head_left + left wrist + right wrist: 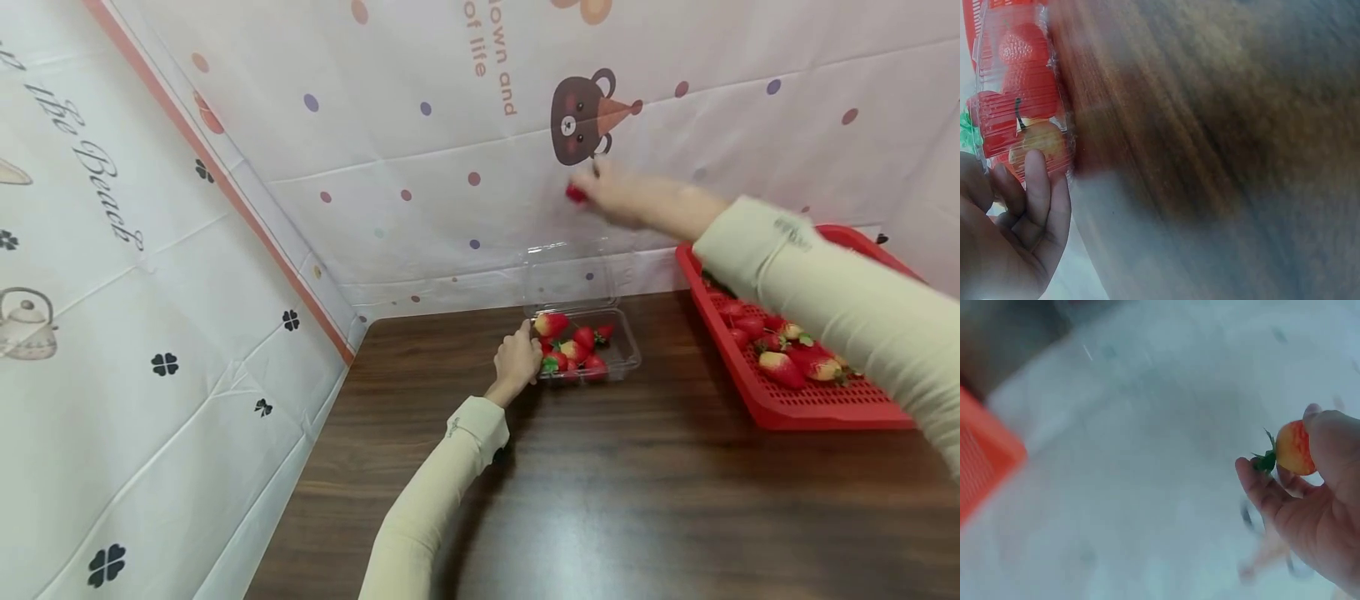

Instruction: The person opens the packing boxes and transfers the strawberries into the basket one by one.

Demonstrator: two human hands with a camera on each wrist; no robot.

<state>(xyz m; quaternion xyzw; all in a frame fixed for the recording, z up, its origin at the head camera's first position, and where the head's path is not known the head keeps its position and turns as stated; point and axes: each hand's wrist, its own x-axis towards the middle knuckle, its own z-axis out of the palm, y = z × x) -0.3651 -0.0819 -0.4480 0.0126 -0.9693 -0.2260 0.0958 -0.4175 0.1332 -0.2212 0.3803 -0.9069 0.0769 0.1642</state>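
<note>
A clear plastic box (628,357) with its hinged lid (566,279) raised against the wall stands at the back of the table. Several red and pale-tipped strawberries (572,350) lie in it, mostly toward the left end. My left hand (517,358) holds the box by that end, and its fingertips (1036,161) press on the outer wall. High above and right of the box, my right hand (618,196) is blurred in the head view. Between its thumb and fingers it pinches one strawberry (1294,449) with a pale top and green leaves.
A red plastic basket (757,400) with several strawberries (780,369) stands on the right, partly covered by my right sleeve (862,308). A printed cloth (420,225) hangs behind and to the left of the dark wooden table (600,500).
</note>
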